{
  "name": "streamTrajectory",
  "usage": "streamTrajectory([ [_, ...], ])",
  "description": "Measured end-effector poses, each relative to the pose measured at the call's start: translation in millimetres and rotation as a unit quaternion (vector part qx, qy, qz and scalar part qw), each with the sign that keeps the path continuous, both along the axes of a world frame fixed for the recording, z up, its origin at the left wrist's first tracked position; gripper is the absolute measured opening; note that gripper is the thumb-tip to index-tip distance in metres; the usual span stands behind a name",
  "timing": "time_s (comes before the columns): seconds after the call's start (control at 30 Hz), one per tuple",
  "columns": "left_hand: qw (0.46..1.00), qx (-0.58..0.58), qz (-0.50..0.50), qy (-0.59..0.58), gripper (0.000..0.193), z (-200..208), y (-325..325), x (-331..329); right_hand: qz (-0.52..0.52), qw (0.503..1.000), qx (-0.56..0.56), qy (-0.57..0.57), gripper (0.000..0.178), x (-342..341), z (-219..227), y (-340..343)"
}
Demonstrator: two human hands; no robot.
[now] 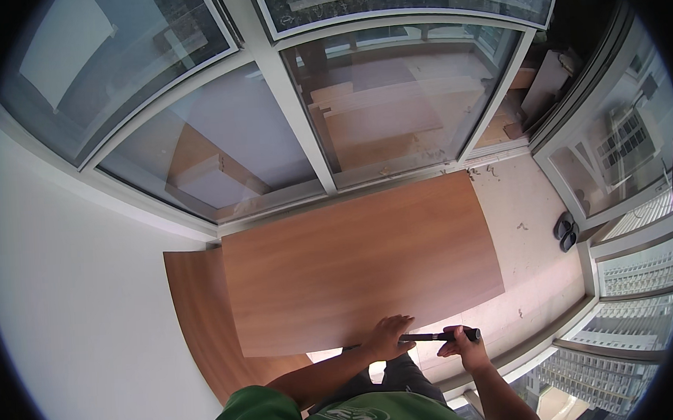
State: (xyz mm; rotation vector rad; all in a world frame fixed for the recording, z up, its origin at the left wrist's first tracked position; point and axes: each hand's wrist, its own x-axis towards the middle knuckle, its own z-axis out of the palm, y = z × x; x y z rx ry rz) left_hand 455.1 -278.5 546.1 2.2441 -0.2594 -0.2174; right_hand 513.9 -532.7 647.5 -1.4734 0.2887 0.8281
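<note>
A large brown wood-grain board (362,262) lies in front of me. At its near edge is my left hand (390,338), fingers stretched out toward the right over the edge. My right hand (464,346) is closed around a black rod-shaped tool (427,337) with a thicker dark handle end; I cannot tell its exact kind. The tool lies level, its thin end pointing left and reaching the heel side of my left hand. Whether that tip touches the hand or the board edge is unclear.
Another brown wood panel (197,308) lies left of the board, beside the white wall (75,300). Framed glass panes (407,100) stand along the far side. Black sandals (566,232) and small scattered debris are on the pale floor (534,268) at right, near the windows.
</note>
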Motion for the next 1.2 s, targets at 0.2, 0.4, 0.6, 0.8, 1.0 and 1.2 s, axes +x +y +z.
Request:
streamTrajectory([
  [0.2, 0.994, 0.000, 0.004, 0.107, 0.063, 58, 68, -18, 0.005, 0.999, 0.045, 0.024, 0.073, 27, 39, 69],
  [0.4, 0.989, -0.033, 0.056, 0.129, 0.051, 63, 121, -42, 0.099, 0.993, 0.036, 0.045, 0.076, 30, 49, 127],
  [0.6, 0.937, -0.150, 0.186, 0.253, 0.039, 59, 138, -92, 0.207, 0.971, 0.028, 0.114, 0.068, 40, 35, 179],
  [0.8, 0.855, -0.176, 0.443, 0.202, 0.036, 2, 146, -157, 0.435, 0.871, -0.221, 0.051, 0.043, 48, -8, 180],
  [1.0, 0.652, -0.218, 0.661, 0.302, 0.037, -11, 180, -243, 0.534, 0.786, -0.312, 0.024, 0.037, 50, -29, 163],
  [1.2, 0.526, -0.090, 0.751, 0.390, 0.039, -46, 132, -374, 0.552, 0.748, -0.367, 0.044, 0.038, 60, -39, 169],
])
